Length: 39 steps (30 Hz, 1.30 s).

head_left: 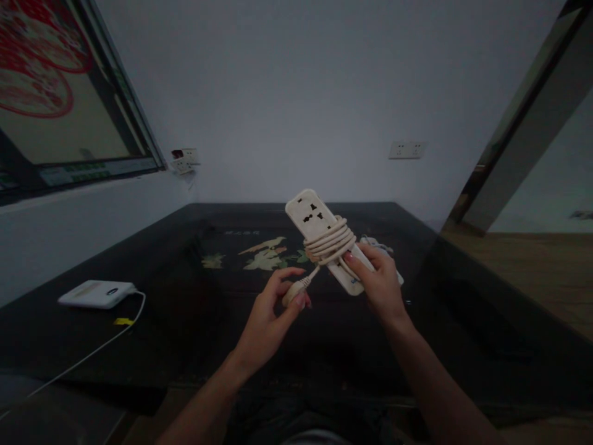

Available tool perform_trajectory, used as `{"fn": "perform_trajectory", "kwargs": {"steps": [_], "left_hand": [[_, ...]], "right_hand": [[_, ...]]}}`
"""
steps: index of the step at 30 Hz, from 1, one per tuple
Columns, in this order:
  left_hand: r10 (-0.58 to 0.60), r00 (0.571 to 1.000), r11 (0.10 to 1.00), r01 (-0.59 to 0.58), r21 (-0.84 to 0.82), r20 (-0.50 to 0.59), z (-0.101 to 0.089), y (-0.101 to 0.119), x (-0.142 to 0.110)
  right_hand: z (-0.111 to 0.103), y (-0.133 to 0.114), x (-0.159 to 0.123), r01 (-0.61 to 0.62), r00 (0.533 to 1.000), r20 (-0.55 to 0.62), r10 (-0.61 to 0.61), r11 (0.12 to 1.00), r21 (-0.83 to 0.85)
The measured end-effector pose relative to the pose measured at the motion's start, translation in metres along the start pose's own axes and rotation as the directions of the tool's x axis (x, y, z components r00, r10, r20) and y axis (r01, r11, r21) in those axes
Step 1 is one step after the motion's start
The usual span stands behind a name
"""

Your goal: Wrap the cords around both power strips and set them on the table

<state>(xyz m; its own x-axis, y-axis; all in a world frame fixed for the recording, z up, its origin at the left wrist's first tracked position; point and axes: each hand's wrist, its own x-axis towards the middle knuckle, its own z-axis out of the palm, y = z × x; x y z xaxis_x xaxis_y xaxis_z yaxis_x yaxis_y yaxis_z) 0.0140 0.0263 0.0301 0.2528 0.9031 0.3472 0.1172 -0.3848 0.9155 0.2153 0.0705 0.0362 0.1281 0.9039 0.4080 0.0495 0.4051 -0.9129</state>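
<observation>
A white power strip is held tilted above the dark table, its upper end leaning left. Its cream cord is wound in several turns around the middle of the strip. My right hand grips the lower right part, the thumb pressed on top near the coils. My left hand has its fingers closed around the plug at the cord's free end, just left of the strip. A short stretch of cord runs from the plug up to the coils. Behind my right hand lies another white object, partly hidden.
The black table bears a bird-and-flower picture. On its left lies a white power bank with a white cable running off the front edge. Wall sockets are on the wall behind; a window is at left.
</observation>
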Motion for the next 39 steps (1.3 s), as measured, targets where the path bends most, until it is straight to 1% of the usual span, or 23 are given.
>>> {"fn": "perform_trajectory", "kwargs": {"steps": [3,8,11,13,16,18,20,21,22,23,25,27,29,32,34,37,39], "left_hand": [[-0.025,1.000,1.000,0.025,-0.011,-0.005,-0.009,0.003,-0.001],[-0.046,0.999,0.999,0.047,0.016,-0.016,-0.022,0.007,0.001],[-0.071,0.997,0.997,0.070,0.043,0.032,-0.028,0.004,0.005],[-0.117,0.988,0.991,0.110,0.070,0.102,-0.032,-0.001,0.009],[-0.211,0.950,0.974,0.184,0.131,0.229,-0.036,-0.014,0.014],[-0.264,0.899,0.964,0.233,0.128,0.349,-0.037,-0.022,0.019],[-0.277,0.837,0.956,0.288,0.050,0.471,-0.036,-0.029,0.023],[-0.266,0.815,0.950,0.313,-0.006,0.515,-0.035,-0.031,0.024],[-0.246,0.806,0.940,0.333,-0.068,0.539,-0.034,-0.033,0.025],[-0.223,0.815,0.930,0.342,-0.134,0.535,-0.032,-0.033,0.026],[-0.198,0.854,0.910,0.343,-0.234,0.481,-0.028,-0.033,0.026],[-0.214,0.893,0.900,0.338,-0.275,0.396,-0.024,-0.030,0.025],[-0.242,0.922,0.906,0.327,-0.270,0.302,-0.021,-0.025,0.025],[-0.244,0.949,0.936,0.284,-0.207,0.198,-0.019,-0.022,0.025],[-0.227,0.959,0.952,0.256,-0.170,0.172,-0.020,-0.023,0.026],[-0.198,0.970,0.960,0.221,-0.174,0.141,-0.021,-0.030,0.026],[-0.192,0.978,0.961,0.205,-0.188,0.086,-0.021,-0.033,0.025]], "right_hand": [[0.004,0.003,-0.001,-0.021,0.999,0.036,0.020,1.000,0.010],[0.012,0.002,-0.004,-0.061,0.997,0.052,0.061,0.998,-0.011],[0.016,0.006,-0.004,-0.054,0.996,0.061,0.057,0.997,-0.059],[0.019,0.011,-0.004,-0.037,0.997,0.066,0.045,0.993,-0.116],[0.021,0.017,-0.008,-0.002,0.997,0.075,0.019,0.976,-0.216],[0.021,0.017,-0.012,0.039,0.994,0.107,-0.010,0.961,-0.273],[0.021,0.013,-0.016,0.097,0.987,0.154,-0.049,0.942,-0.321],[0.021,0.009,-0.017,0.124,0.982,0.177,-0.066,0.932,-0.340],[0.020,0.005,-0.018,0.146,0.977,0.197,-0.079,0.924,-0.353],[0.020,0.000,-0.019,0.161,0.973,0.216,-0.086,0.919,-0.359],[0.020,-0.010,-0.019,0.183,0.962,0.256,-0.091,0.915,-0.360],[0.020,-0.018,-0.019,0.199,0.953,0.289,-0.093,0.910,-0.363],[0.020,-0.022,-0.018,0.204,0.947,0.310,-0.086,0.905,-0.373],[0.018,-0.021,-0.018,0.176,0.943,0.330,-0.049,0.913,-0.367],[0.018,-0.019,-0.019,0.135,0.941,0.339,-0.015,0.933,-0.334],[0.017,-0.017,-0.020,0.058,0.943,0.330,0.030,0.966,-0.254],[0.017,-0.019,-0.021,0.019,0.946,0.320,0.048,0.979,-0.203]]}}
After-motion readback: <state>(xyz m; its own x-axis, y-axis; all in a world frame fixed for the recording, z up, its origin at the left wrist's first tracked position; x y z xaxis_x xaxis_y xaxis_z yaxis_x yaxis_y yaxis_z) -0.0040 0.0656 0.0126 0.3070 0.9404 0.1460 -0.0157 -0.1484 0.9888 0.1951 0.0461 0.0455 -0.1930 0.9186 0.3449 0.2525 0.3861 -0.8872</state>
